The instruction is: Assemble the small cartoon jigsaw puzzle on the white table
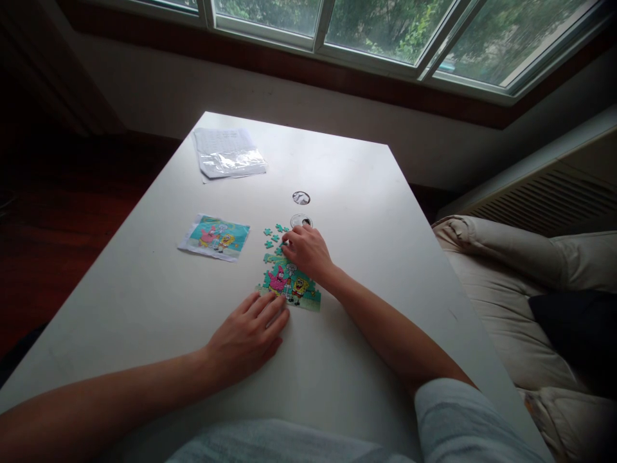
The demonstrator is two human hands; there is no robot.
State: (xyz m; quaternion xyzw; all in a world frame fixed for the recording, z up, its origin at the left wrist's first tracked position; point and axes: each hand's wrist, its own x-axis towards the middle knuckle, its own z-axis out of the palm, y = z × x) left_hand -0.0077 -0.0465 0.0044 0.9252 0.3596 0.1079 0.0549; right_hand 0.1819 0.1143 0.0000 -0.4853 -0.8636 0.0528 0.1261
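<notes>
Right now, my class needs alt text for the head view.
A partly built cartoon jigsaw lies on a white table, the right hand beside loose pieces at its far edge, the left hand at its near left corner.

A big window (371, 29) lets in light, and green trees (400, 26) show outside. The wall (337, 106) under it is pale, with a brown sill (270, 66). The floor (96, 193) is dark red. A white table (380, 257) stands by a cream couch (491, 289) with something black (573, 334) on it.
</notes>
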